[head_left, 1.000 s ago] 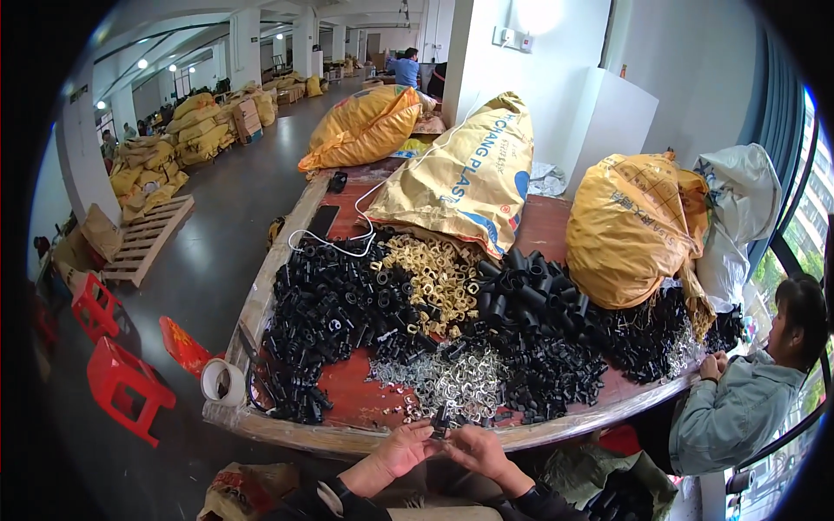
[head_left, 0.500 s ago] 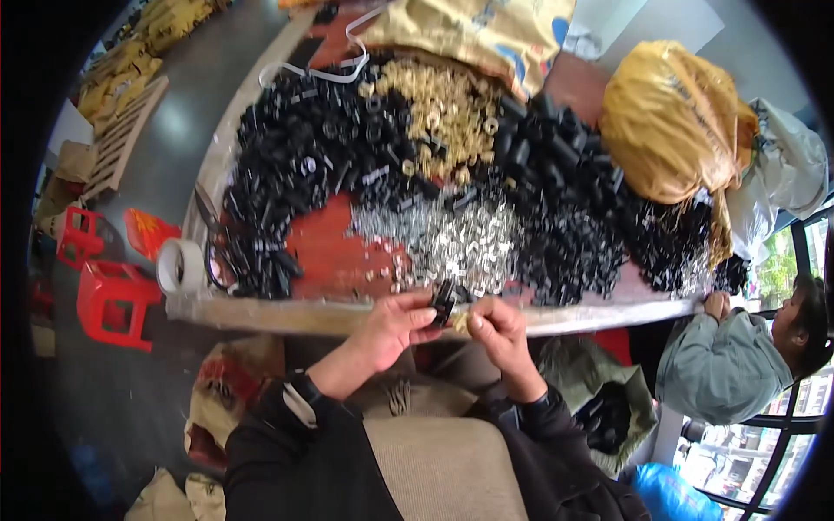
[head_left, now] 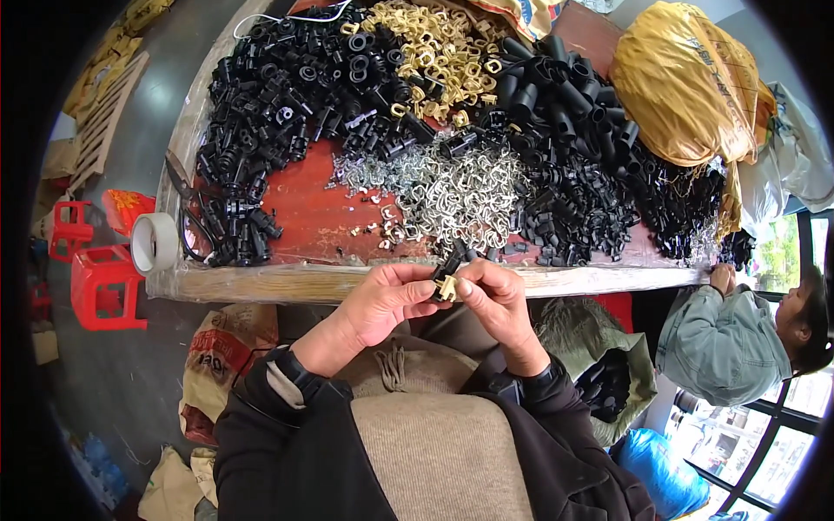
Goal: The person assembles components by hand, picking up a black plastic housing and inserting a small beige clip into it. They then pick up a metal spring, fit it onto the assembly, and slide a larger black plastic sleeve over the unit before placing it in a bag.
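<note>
My left hand (head_left: 382, 302) and my right hand (head_left: 495, 295) meet in front of the table's wooden front edge (head_left: 287, 282). Together they pinch a small black plastic part (head_left: 449, 267) with a brass-coloured piece (head_left: 447, 288) at its lower end. Just beyond the hands lies a heap of silvery metal clips (head_left: 452, 187). Farther back sit a pile of brass rings (head_left: 430, 52), a large pile of black fittings (head_left: 287, 95) on the left and black tubes (head_left: 565, 113) on the right.
A roll of tape (head_left: 155, 243) sits on the table's left corner beside scissors (head_left: 181, 178). Red stools (head_left: 100, 286) stand on the floor at left. A yellow sack (head_left: 686, 82) lies at the table's right. Another person in a grey-green jacket (head_left: 725, 343) works at the right end.
The view has tilted downward and closer to the table. My hands have stayed together on the small part, now lower in front of my chest.
</note>
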A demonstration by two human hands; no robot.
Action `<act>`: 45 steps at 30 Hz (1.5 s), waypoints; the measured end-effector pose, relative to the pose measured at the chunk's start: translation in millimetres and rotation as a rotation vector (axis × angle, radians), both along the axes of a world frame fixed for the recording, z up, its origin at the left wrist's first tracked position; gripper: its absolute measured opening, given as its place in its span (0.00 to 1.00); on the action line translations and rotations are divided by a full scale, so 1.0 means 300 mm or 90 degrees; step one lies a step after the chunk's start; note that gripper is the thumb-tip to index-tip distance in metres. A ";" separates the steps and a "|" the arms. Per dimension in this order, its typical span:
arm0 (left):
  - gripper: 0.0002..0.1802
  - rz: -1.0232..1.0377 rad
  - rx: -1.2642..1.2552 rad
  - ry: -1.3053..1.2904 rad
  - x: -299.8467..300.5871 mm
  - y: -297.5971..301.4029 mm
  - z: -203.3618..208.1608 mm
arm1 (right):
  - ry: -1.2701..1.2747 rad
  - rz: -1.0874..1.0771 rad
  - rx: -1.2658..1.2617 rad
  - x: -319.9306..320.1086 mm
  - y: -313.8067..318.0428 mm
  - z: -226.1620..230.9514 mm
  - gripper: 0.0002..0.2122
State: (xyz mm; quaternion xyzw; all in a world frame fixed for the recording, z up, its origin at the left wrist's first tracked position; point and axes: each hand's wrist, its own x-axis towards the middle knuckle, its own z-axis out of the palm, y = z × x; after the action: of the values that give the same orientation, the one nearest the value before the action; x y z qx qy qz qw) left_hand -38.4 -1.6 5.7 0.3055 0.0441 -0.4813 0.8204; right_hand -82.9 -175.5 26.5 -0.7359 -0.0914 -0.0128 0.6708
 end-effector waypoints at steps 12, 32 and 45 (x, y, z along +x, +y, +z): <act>0.13 0.021 0.035 -0.024 -0.030 -0.018 0.043 | 0.092 -0.079 0.141 -0.045 0.030 0.023 0.04; 0.12 -0.002 0.067 0.002 0.044 -0.045 -0.006 | 0.000 -0.458 -0.644 0.026 -0.372 -0.155 0.05; 0.09 0.043 0.060 -0.039 -0.050 0.006 0.059 | -0.120 -0.496 -0.467 -0.006 -0.341 -0.152 0.03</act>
State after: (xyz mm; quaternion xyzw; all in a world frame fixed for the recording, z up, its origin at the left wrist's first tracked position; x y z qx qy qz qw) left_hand -53.3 0.3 23.5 0.3570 0.0517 -0.4409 0.8219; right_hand -84.6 -277.6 -19.1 -0.8968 0.1299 -0.2932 0.3046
